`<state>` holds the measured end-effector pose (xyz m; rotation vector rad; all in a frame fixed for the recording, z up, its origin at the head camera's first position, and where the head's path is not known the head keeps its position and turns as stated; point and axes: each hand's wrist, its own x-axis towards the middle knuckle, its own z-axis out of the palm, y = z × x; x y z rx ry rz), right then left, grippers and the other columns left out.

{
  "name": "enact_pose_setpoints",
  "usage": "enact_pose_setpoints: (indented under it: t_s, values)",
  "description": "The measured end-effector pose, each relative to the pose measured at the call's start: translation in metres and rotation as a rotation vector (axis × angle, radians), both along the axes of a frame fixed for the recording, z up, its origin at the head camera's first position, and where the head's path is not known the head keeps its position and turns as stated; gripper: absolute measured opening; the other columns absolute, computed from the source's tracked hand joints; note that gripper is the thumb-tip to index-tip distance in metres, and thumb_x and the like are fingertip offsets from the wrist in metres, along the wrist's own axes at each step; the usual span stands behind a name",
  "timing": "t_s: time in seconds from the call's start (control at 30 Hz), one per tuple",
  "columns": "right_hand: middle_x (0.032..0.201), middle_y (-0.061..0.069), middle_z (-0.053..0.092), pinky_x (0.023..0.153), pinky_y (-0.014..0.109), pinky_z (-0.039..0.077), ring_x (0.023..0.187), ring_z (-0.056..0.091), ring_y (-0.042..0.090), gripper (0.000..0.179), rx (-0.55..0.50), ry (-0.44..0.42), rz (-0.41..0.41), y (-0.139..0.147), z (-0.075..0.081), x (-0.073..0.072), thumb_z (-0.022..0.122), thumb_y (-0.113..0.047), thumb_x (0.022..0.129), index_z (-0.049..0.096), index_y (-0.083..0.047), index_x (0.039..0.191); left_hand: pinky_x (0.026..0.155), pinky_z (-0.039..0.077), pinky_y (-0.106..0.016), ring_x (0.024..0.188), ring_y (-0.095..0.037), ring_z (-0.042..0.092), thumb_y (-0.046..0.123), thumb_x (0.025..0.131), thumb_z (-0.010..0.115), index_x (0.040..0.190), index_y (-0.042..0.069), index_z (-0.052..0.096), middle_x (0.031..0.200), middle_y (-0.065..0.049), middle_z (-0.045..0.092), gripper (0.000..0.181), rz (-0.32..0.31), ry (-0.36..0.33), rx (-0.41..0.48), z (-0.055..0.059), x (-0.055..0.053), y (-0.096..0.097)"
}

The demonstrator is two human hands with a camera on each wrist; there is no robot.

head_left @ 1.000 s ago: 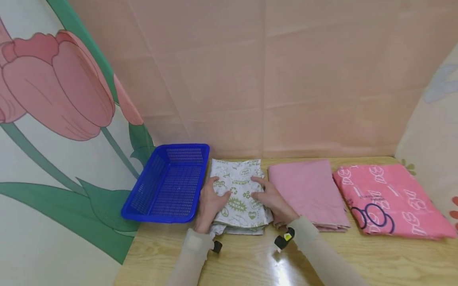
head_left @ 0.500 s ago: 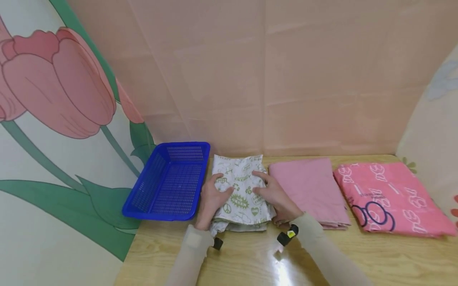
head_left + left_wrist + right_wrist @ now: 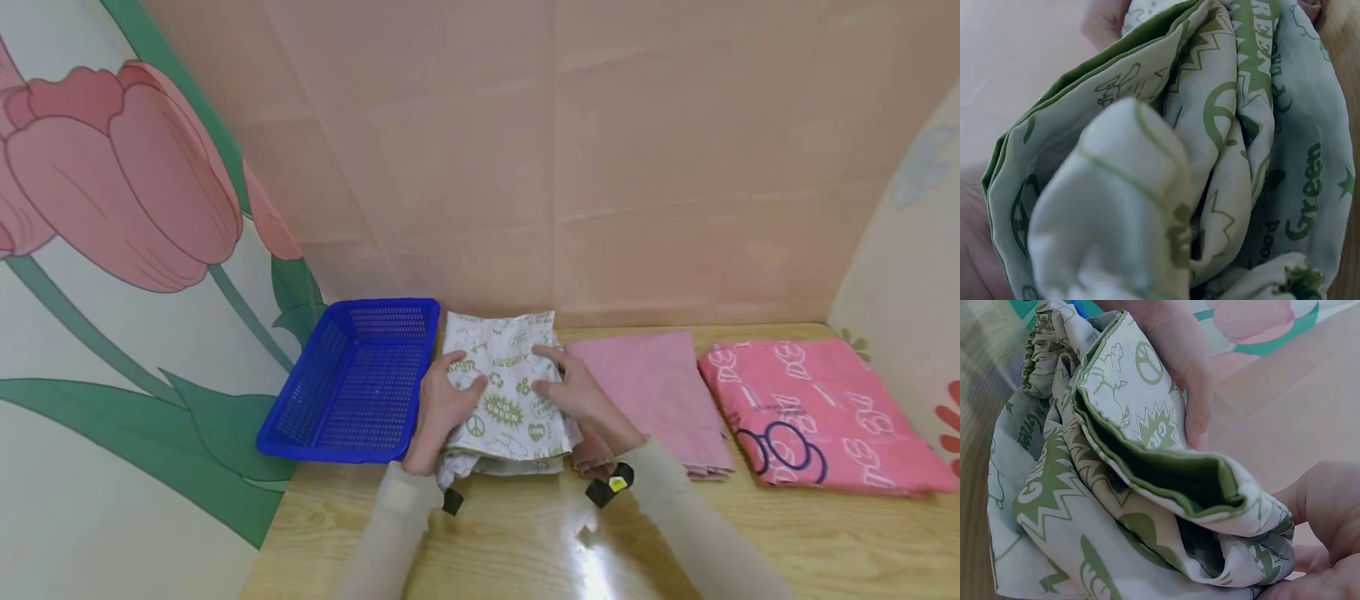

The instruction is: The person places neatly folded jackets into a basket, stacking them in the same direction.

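Note:
A folded white cloth (image 3: 504, 392) with green lettering and pictures is gripped from both sides in the head view. My left hand (image 3: 442, 404) holds its left side, thumb on top. On the right side my right hand (image 3: 588, 398) grips it, thumb also on top and the other fingers largely hidden. Seen close in the right wrist view, the cloth (image 3: 1129, 500) has several loose layers, green-lined edges and a gathered end. The left wrist view shows the folds of the cloth (image 3: 1216, 125) from its near end. Whether it touches the table is unclear.
Left of the cloth stands a blue perforated plastic basket (image 3: 367, 392). A folded plain pink cloth (image 3: 648, 400) lies to the right, partly behind my right hand. Further right is a folded bright pink printed cloth (image 3: 825, 425). All sit on a wooden table (image 3: 517, 542) against a wall.
Both hands have shifted the green-printed cloth slightly up in the head view. The right hand has drifted a little rightward. The basket and both pink cloths stay in place.

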<state>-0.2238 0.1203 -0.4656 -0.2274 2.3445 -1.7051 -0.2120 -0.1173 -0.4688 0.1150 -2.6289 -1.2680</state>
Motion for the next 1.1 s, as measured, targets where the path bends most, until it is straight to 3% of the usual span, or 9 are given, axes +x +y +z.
enact_pose_setpoints:
  t_s: [0.1, 0.2, 0.4, 0.83, 0.97, 1.1]
  values:
    - [0.175, 0.021, 0.024, 0.125, 0.06, 0.034, 0.16, 0.024, 0.044, 0.071, -0.035, -0.001, 0.0, 0.0, 0.008, 0.0, 0.066, -0.005, 0.1, 0.039, -0.009, 0.165, 0.111, 0.051, -0.053, 0.131, -0.039, 0.063, 0.031, 0.088, 0.083, 0.138, 0.017, 0.07, 0.139, -0.016, 0.069, 0.053, -0.011, 0.004, -0.001, 0.007, -0.001, -0.002]
    - [0.176, 0.019, 0.023, 0.129, 0.062, 0.023, 0.163, 0.015, 0.043, 0.07, -0.052, -0.001, 0.0, -0.002, 0.015, -0.001, 0.066, -0.005, 0.101, 0.039, -0.009, 0.165, 0.112, 0.05, -0.053, 0.132, -0.039, 0.062, 0.031, 0.09, 0.081, 0.139, 0.016, 0.07, 0.139, -0.017, 0.068, 0.053, -0.028, 0.007, 0.008, 0.016, -0.003, -0.005]
    - [0.176, 0.017, 0.026, 0.127, 0.063, 0.028, 0.162, 0.019, 0.042, 0.067, -0.022, 0.023, 0.008, -0.004, 0.026, -0.002, 0.066, -0.01, 0.103, 0.04, -0.012, 0.165, 0.118, 0.046, -0.053, 0.14, -0.037, 0.057, 0.032, 0.093, 0.079, 0.141, 0.016, 0.068, 0.145, -0.016, 0.065, 0.052, -0.055, -0.013, 0.031, 0.029, -0.005, -0.015]
    - [0.176, 0.014, 0.026, 0.129, 0.064, 0.023, 0.163, 0.018, 0.04, 0.067, -0.071, 0.063, 0.066, -0.015, 0.06, -0.002, 0.066, -0.016, 0.105, 0.039, -0.015, 0.166, 0.123, 0.038, -0.059, 0.148, -0.035, 0.048, 0.035, 0.098, 0.075, 0.147, 0.022, 0.063, 0.16, -0.012, 0.054, 0.053, -0.112, -0.091, 0.121, 0.067, 0.0, -0.05]
    - [0.176, 0.011, 0.027, 0.129, 0.064, 0.024, 0.163, 0.018, 0.04, 0.066, -0.087, 0.07, 0.087, -0.021, 0.065, -0.003, 0.066, -0.019, 0.105, 0.04, -0.015, 0.165, 0.113, 0.047, -0.052, 0.128, -0.032, 0.06, 0.03, 0.098, 0.075, 0.147, 0.022, 0.064, 0.157, -0.011, 0.055, 0.051, -0.12, -0.094, 0.17, 0.073, 0.001, -0.062]
    - [0.175, 0.01, 0.03, 0.128, 0.064, 0.027, 0.162, 0.024, 0.038, 0.065, -0.102, 0.056, 0.103, -0.03, 0.067, -0.006, 0.067, -0.022, 0.105, 0.042, -0.017, 0.164, 0.084, 0.058, -0.035, 0.087, -0.021, 0.069, 0.026, 0.099, 0.074, 0.147, 0.024, 0.064, 0.138, -0.015, 0.065, 0.049, -0.099, -0.1, 0.223, 0.074, 0.001, -0.077]
